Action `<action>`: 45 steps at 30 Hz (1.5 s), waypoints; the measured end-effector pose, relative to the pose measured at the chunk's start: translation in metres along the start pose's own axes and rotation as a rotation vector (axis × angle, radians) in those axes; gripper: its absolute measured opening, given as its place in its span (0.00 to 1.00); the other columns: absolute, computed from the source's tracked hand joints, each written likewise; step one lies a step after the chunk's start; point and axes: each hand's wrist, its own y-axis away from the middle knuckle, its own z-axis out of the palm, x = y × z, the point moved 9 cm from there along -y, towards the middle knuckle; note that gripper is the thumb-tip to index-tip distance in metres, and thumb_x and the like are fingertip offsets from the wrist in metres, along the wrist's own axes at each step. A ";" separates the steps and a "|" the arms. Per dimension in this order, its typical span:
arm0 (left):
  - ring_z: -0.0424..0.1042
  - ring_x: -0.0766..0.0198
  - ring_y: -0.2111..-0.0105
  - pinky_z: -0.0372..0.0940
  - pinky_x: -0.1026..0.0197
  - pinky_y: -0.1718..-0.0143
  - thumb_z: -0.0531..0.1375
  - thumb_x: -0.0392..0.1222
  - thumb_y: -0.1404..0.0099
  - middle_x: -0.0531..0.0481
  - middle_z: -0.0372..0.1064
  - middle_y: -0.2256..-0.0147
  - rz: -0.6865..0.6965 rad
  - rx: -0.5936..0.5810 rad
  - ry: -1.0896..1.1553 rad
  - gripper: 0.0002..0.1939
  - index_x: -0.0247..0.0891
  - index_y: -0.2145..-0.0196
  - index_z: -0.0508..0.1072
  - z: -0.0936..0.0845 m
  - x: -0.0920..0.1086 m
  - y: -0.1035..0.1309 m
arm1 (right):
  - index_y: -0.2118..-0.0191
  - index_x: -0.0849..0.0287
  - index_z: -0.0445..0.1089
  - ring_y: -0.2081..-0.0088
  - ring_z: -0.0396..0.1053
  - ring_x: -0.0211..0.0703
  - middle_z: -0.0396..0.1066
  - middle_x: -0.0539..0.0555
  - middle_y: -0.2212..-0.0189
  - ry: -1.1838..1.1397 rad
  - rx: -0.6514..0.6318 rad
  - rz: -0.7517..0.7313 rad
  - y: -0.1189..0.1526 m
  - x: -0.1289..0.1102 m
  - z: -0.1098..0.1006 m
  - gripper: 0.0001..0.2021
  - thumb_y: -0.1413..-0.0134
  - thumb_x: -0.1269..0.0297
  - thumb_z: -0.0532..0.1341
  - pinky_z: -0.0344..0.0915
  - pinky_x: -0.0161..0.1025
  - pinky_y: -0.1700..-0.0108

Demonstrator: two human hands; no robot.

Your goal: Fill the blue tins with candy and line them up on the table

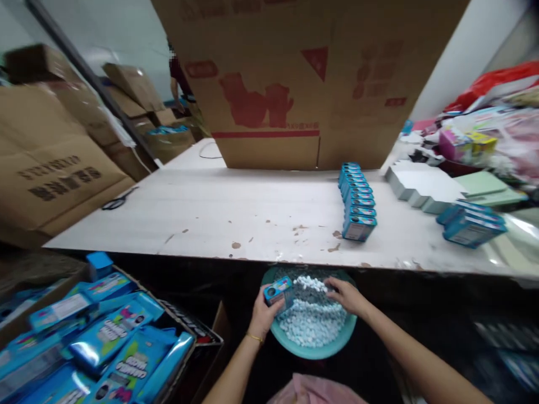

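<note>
My left hand (pixel 263 312) is closed around a small blue box (pixel 278 289), tilted over the left side of a round green basin (pixel 314 352). In the basin lies a heap of small white pieces (pixel 311 325), with more of them toward the back. My right hand (pixel 342 294) reaches over the basin's right edge, its fingertips at the white pieces; whether it grips any is too small to tell. A row of upright blue boxes (pixel 359 224) stands on the white table (pixel 252 219) beyond the basin.
At the lower left is a carton full of blue packs (pixel 112 336). A large cardboard box (pixel 311 151) stands on the table's back. Scissors (pixel 115 203) lie at the left edge. White blocks (pixel 425 182) and more blue boxes (pixel 471 224) are at the right. A person (pixel 180 78) stands behind.
</note>
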 end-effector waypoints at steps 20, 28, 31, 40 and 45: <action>0.65 0.60 0.61 0.59 0.56 0.56 0.57 0.31 0.53 0.49 0.66 0.64 0.224 -0.137 -0.301 0.17 0.37 0.62 0.65 0.052 -0.005 0.002 | 0.67 0.62 0.64 0.67 0.64 0.42 0.65 0.58 0.70 0.861 -0.023 -0.328 0.030 -0.145 -0.023 0.08 0.49 0.74 0.48 0.55 0.38 0.67; 0.67 0.61 0.60 0.60 0.58 0.56 0.59 0.36 0.51 0.48 0.67 0.61 0.181 -0.106 -0.161 0.17 0.37 0.61 0.65 0.023 0.000 0.011 | 0.62 0.58 0.63 0.66 0.67 0.42 0.67 0.53 0.67 0.742 -0.087 -0.041 0.026 -0.030 -0.025 0.08 0.51 0.67 0.54 0.56 0.35 0.68; 0.67 0.61 0.61 0.60 0.58 0.57 0.59 0.37 0.51 0.48 0.67 0.62 0.173 -0.064 -0.161 0.17 0.37 0.61 0.65 0.012 0.002 0.013 | 0.61 0.59 0.64 0.63 0.67 0.43 0.68 0.56 0.65 0.618 -0.136 0.068 0.016 0.012 0.017 0.10 0.51 0.70 0.53 0.57 0.37 0.64; 0.68 0.62 0.67 0.62 0.58 0.61 0.63 0.45 0.55 0.50 0.68 0.68 0.088 0.150 -0.192 0.22 0.36 0.63 0.64 -0.018 0.002 0.014 | 0.56 0.56 0.64 0.57 0.65 0.42 0.69 0.53 0.60 0.239 -0.103 0.094 -0.023 0.006 0.093 0.14 0.49 0.62 0.53 0.58 0.35 0.60; 0.68 0.62 0.68 0.63 0.59 0.62 0.63 0.46 0.57 0.51 0.67 0.69 0.090 0.230 -0.206 0.23 0.36 0.63 0.64 -0.030 0.008 0.012 | 0.55 0.56 0.64 0.59 0.65 0.40 0.69 0.51 0.60 0.088 -0.053 0.044 -0.008 0.011 0.048 0.15 0.51 0.63 0.54 0.58 0.34 0.60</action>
